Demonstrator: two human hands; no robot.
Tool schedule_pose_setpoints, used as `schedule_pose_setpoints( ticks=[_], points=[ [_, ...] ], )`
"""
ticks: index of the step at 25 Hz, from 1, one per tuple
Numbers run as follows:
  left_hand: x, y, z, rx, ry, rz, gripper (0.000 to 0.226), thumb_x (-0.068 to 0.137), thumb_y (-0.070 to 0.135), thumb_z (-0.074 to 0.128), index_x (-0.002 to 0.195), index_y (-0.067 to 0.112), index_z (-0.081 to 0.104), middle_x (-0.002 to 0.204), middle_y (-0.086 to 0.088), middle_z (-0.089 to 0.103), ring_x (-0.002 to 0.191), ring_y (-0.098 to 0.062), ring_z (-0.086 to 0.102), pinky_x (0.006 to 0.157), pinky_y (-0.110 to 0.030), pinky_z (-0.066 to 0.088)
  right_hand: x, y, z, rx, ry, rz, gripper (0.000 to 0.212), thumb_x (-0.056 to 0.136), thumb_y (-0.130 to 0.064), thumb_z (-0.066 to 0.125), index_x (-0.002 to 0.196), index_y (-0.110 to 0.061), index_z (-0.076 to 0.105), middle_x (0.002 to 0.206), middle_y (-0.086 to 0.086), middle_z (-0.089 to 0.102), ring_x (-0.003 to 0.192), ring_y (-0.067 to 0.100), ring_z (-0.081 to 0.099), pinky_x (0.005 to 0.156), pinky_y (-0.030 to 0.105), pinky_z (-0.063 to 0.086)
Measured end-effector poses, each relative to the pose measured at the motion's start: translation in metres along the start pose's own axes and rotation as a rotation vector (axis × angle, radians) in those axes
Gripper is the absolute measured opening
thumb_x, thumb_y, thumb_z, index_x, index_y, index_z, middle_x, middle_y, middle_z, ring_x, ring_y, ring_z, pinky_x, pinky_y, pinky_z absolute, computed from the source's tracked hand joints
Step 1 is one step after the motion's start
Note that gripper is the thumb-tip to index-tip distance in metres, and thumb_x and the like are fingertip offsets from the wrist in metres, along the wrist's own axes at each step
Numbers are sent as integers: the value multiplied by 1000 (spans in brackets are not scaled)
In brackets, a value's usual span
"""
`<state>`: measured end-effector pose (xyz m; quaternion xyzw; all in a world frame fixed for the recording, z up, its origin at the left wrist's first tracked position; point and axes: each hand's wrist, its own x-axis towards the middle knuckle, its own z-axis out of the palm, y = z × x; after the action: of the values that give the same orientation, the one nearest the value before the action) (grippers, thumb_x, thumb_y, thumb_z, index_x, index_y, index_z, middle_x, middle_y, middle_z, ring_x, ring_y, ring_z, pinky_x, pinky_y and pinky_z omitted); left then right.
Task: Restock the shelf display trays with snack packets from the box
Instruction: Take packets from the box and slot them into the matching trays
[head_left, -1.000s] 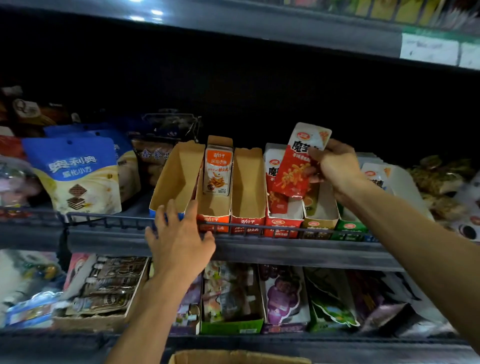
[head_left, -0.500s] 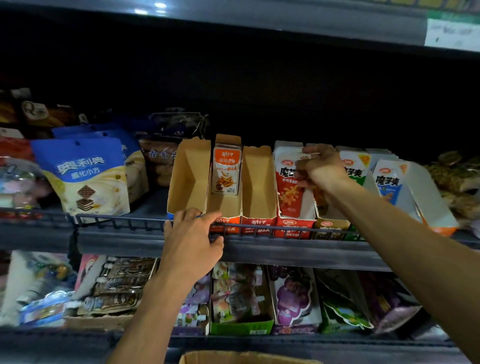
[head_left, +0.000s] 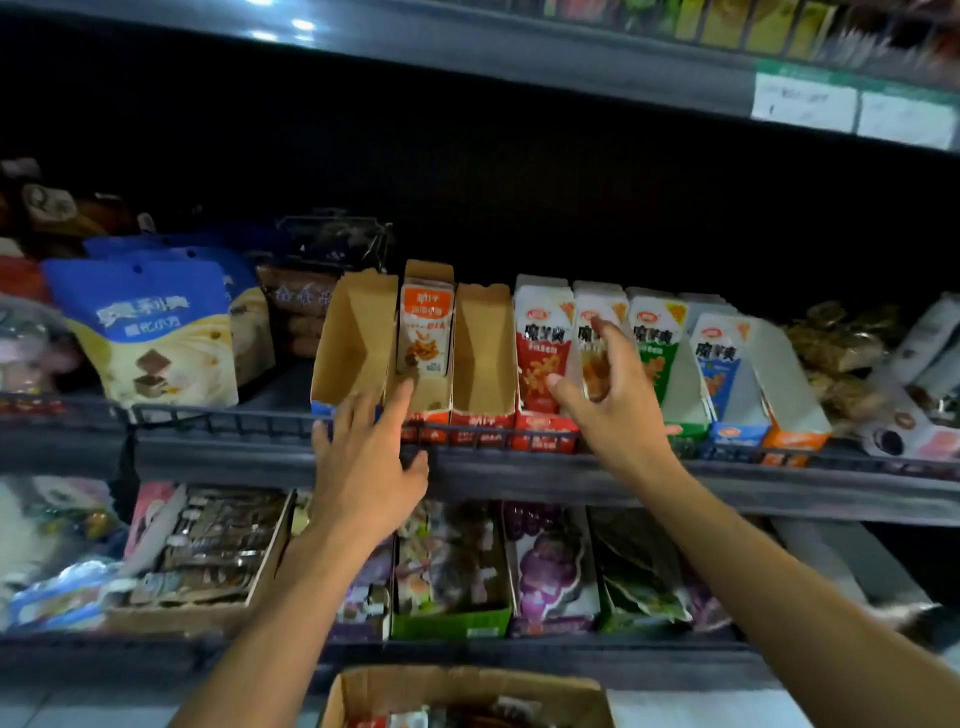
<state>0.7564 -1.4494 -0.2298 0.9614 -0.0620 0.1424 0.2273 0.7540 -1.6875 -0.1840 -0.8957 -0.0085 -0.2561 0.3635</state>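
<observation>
A row of cardboard display trays stands on the middle shelf. The red tray (head_left: 545, 434) holds a red snack packet (head_left: 540, 353). An orange packet (head_left: 423, 332) stands in the tray (head_left: 431, 410) to its left, flanked by two bare brown trays (head_left: 353, 338) (head_left: 483, 353). My left hand (head_left: 363, 457) rests with fingers spread on the shelf's wire rail below those trays. My right hand (head_left: 608, 400) hovers open in front of the red and yellow packets, holding nothing. The supply box (head_left: 467, 691) sits at the bottom edge.
Green (head_left: 652, 343), blue (head_left: 719, 358) and orange trays (head_left: 795, 436) continue to the right. Large blue biscuit bags (head_left: 145, 332) stand to the left. The lower shelf holds more snack trays (head_left: 452, 618). An upper shelf with price labels (head_left: 852, 111) overhangs.
My right hand put the red packet into the red tray, let go and pulled back, open. My left hand stayed at the rail, fingers now spread.
</observation>
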Motion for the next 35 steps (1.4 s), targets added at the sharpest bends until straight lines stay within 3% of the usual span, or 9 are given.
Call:
schedule_pose_setpoints(
  ticks=[4, 9, 15, 18, 21, 24, 30, 32, 35],
  points=[
    [-50, 12, 23, -100, 73, 39, 90, 94, 50, 55, 158, 28, -5, 167, -7, 5, 153, -27, 4, 121, -58, 6, -94, 21, 13, -157, -22, 30, 91, 84, -63, 58, 154, -32, 8, 163, -8, 6, 149, 13, 8, 120, 38, 18],
    [-122, -24, 71, 24, -208, 26, 95, 93, 61, 51, 158, 27, -10, 166, -12, 7, 153, -31, 8, 120, -58, 18, -210, 66, 53, -239, -221, 244, 99, 80, -69, 56, 155, -30, 6, 163, -5, 5, 150, 19, 8, 120, 42, 21],
    [-210, -81, 146, 90, -591, -131, 88, 95, 53, 52, 159, 23, 0, 164, -11, 18, 148, -30, 24, 119, -47, 27, -322, 157, 100, -147, -658, 737, 109, 66, -76, 64, 152, -31, 14, 158, 0, 24, 138, 31, 37, 109, 48, 38],
    [-250, -100, 196, 121, -709, -134, 84, 92, 58, 49, 159, 25, 10, 162, -8, 26, 146, -30, 29, 118, -47, 29, -344, 188, 119, -138, -826, 840, 103, 72, -59, 72, 153, -30, 16, 154, 3, 34, 131, 32, 46, 103, 41, 43],
    [-267, -98, 234, 131, -847, -133, 79, 95, 47, 51, 159, 25, 10, 165, -6, 18, 151, -28, 17, 123, -45, 15, -348, 205, 141, -15, -789, 1018, 90, 77, -37, 78, 150, -23, 26, 139, 7, 53, 122, 28, 54, 95, 34, 47],
    [-272, -93, 273, 157, -957, -108, 82, 95, 41, 55, 159, 26, 6, 166, -7, 8, 152, -30, 8, 122, -48, 15, -350, 229, 168, 171, -747, 1277, 64, 85, -10, 72, 141, -7, 40, 142, 14, 49, 128, 28, 47, 103, 33, 41],
    [-282, -101, 307, 163, -1034, -87, 76, 88, 32, 68, 153, 31, 29, 165, -7, 2, 151, -35, 7, 111, -47, 39, -361, 244, 191, 261, -653, 1664, 40, 90, -14, 66, 126, 0, 55, 123, 9, 55, 111, 30, 52, 87, 33, 47],
    [-279, -100, 308, 139, -1007, -102, 71, 87, 33, 68, 150, 31, 35, 163, -6, 7, 148, -32, 14, 106, -42, 44, -358, 247, 197, 209, -585, 1612, 43, 93, -19, 63, 129, 2, 53, 133, 15, 55, 122, 33, 52, 100, 32, 43],
    [-277, -100, 308, 118, -981, -114, 67, 89, 35, 67, 149, 31, 38, 162, -5, 10, 147, -31, 17, 106, -40, 45, -352, 230, 201, -233, -455, 1258, 45, 95, -27, 59, 133, -8, 45, 136, 11, 51, 127, 29, 48, 92, 25, 40]
  ],
)
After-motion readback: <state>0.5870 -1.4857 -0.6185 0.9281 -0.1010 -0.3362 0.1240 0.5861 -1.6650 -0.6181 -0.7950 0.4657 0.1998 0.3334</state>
